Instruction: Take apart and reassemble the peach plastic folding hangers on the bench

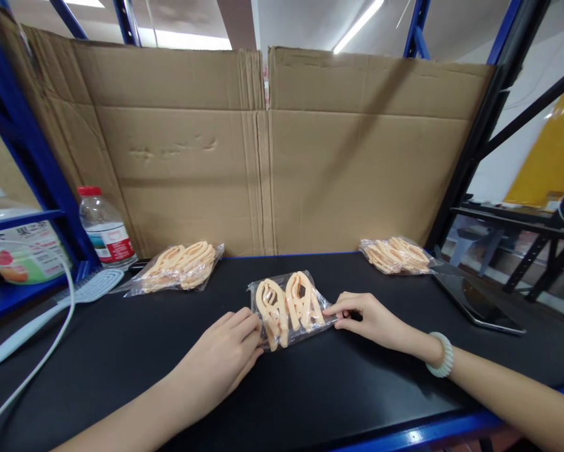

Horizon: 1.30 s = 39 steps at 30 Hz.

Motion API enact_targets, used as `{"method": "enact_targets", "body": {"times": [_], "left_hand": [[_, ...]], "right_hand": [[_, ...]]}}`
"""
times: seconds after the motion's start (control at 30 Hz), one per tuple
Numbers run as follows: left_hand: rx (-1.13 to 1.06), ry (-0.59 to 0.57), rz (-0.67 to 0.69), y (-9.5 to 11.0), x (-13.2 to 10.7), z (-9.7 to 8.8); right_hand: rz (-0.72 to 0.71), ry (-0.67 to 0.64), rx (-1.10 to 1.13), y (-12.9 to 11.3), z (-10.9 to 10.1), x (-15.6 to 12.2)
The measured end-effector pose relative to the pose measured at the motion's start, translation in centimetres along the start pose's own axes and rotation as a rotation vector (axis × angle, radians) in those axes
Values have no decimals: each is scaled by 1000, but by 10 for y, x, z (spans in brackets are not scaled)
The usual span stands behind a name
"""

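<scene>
A clear plastic bag of peach-coloured hair clips lies in the middle of the black table. My left hand rests on the table with its fingers together, pressing the bag's left edge. My right hand, with a pale bead bracelet on the wrist, pinches the bag's right edge between thumb and fingers. Two more bags of the same clips lie further back: one bag at the left and one bag at the right.
A cardboard wall closes the back of the table. At the left stand a water bottle, a light-blue brush and a white cable. A dark tablet lies at the right. Blue shelf posts frame both sides.
</scene>
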State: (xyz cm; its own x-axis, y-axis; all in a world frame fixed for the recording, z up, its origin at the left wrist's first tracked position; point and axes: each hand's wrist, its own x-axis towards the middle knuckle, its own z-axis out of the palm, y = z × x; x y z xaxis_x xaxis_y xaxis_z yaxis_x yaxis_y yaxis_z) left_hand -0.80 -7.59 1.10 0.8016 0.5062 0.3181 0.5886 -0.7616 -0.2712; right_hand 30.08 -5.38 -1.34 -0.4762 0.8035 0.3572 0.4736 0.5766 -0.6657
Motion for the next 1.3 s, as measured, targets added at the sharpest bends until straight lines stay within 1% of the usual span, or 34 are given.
{"method": "enact_targets", "body": {"times": [0.1,0.17,0.23,0.33,0.4,0.47,0.63,0.73,0.87,0.97,1.03,1.17,1.23,1.3], "left_hand": [[114,40,100,1,2,1],[150,69,126,1,2,1],[128,88,125,0,3,1],[5,121,90,-1,4,-1],[-95,149,49,-2,4,-3],[-186,190,6,-4,4,-3],[-399,337,-134,-2,5,-4],[-465,424,-194,3,7,-5],[-501,522,-250,8,13,-8],[-534,579,-327,8,22,-10],[-578,608,-404,6,29,-10],[-670,632,-577,-5,46,-7],[-681,646,-652,-11,57,-3],[-678,657,-706,-16,70,2]], "right_hand": [[-42,23,-41,3,1,0],[-89,50,-83,3,1,0],[-123,82,-120,1,1,-1],[-120,133,-173,-5,-1,-1],[-111,169,-185,-8,-2,-1],[-108,206,-150,-11,-3,-1],[-152,340,50,-19,-1,-2],[-170,447,139,-26,5,-1],[-170,605,110,-32,12,4],[-179,701,89,-34,15,12],[-178,749,79,-35,16,20],[-168,798,74,-35,15,42],[-137,820,48,-32,13,53],[-70,828,-10,-27,10,64]]}}
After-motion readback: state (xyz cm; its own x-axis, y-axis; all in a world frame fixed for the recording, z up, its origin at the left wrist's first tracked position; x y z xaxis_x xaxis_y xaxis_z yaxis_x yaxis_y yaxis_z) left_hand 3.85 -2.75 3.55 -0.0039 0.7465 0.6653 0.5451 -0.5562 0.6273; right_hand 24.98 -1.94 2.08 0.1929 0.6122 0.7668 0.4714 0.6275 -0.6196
